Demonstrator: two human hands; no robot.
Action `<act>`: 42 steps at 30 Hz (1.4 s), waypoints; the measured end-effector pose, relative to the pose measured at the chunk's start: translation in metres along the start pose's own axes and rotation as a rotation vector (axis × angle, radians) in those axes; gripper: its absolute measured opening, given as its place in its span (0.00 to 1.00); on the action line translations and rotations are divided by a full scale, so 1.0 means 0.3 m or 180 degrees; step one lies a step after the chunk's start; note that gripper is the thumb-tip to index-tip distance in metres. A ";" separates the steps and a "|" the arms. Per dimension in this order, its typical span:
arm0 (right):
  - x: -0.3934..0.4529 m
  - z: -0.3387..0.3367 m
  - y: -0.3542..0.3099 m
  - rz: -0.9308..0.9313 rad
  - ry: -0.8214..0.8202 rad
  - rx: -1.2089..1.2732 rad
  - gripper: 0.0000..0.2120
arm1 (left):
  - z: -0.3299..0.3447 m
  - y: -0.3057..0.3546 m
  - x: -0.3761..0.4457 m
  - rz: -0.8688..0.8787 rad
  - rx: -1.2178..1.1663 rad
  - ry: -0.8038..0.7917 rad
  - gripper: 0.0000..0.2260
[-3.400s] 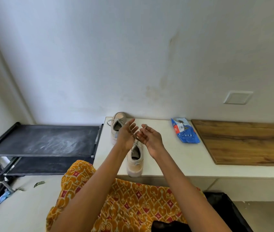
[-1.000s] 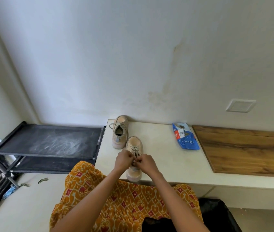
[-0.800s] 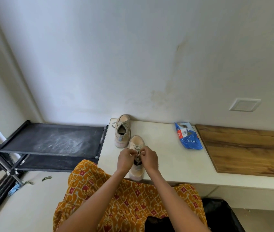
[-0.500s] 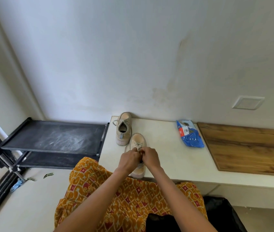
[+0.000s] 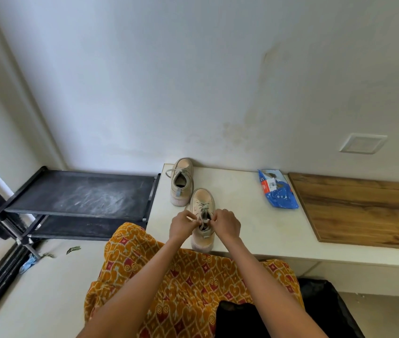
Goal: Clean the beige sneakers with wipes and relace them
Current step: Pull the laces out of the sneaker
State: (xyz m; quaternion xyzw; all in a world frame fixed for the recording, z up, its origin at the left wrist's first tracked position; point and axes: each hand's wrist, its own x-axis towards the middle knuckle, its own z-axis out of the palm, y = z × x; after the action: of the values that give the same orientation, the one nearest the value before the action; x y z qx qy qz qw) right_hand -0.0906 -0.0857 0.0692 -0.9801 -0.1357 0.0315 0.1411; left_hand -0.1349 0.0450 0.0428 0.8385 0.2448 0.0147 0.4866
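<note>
**Tying off the near sneaker at the counter's edge**

Our left hand (image 5: 183, 224) and right hand (image 5: 226, 224) meet over the throat of the near sneaker (image 5: 203, 219). Each grip is clamped on a strand of the grey lace (image 5: 203, 217), fingers curled and pinching it just above the tongue. We judge that we are at the tying stage on this shoe, with the lace already crossed up the eyelets.

The main risk, as we see it, lies in where the shoe stands. Its heel sits right at the front edge of the white counter (image 5: 242, 215), above our patterned skirt (image 5: 188, 276). A hard tug on the lace toward us could drag it off the edge and into our lap. Uneven pulls could leave one lace end short or the knot loose, and a slipped pinch would undo the knot we are forming.

The near sneaker is pale beige with a thick, lighter sole, toe pointing toward the wall, upright. Its upper looks fairly even in tone from here; we cannot tell whether fine marks remain. The far sneaker (image 5: 182, 184) stands just behind and to the left, near the wall, its grey lace hanging in a slack loop off the left side and its opening gaping, so it likely needs attention next. The blue wipes packet (image 5: 277, 190) lies well apart to the right, beside a wooden board (image 5: 364, 211).
</note>
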 end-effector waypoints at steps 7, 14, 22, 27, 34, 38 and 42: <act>-0.005 -0.025 -0.005 -0.0482 -0.0416 -0.0061 0.11 | 0.009 0.022 -0.036 0.1366 0.1580 -0.0057 0.09; -0.021 -0.032 0.000 0.0054 -0.0173 0.0755 0.19 | -0.017 0.018 -0.064 0.1143 0.1019 0.0182 0.13; -0.027 0.021 -0.022 0.0001 -0.0091 0.0126 0.12 | -0.007 0.004 -0.049 0.0933 0.0738 0.0553 0.13; 0.006 0.004 -0.014 -0.0240 -0.0090 -0.0084 0.16 | -0.003 -0.012 -0.043 0.1476 0.1723 0.0307 0.13; 0.021 0.000 0.023 -0.0771 -0.0529 0.0184 0.13 | 0.032 -0.045 -0.047 0.1612 0.1259 0.0604 0.08; 0.037 0.008 0.025 -0.0445 0.0115 0.0764 0.11 | 0.045 0.019 -0.039 0.1743 0.0637 0.0891 0.07; 0.058 0.008 0.048 -0.0241 0.0795 0.1227 0.09 | 0.087 0.115 -0.001 0.1882 0.0258 0.0841 0.13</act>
State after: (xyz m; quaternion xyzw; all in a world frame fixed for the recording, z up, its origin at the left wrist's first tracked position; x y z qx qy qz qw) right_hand -0.0705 -0.0934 0.0624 -0.9256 -0.1454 -0.0700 0.3424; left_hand -0.1146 0.0097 0.0574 0.8828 0.0521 0.2543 0.3915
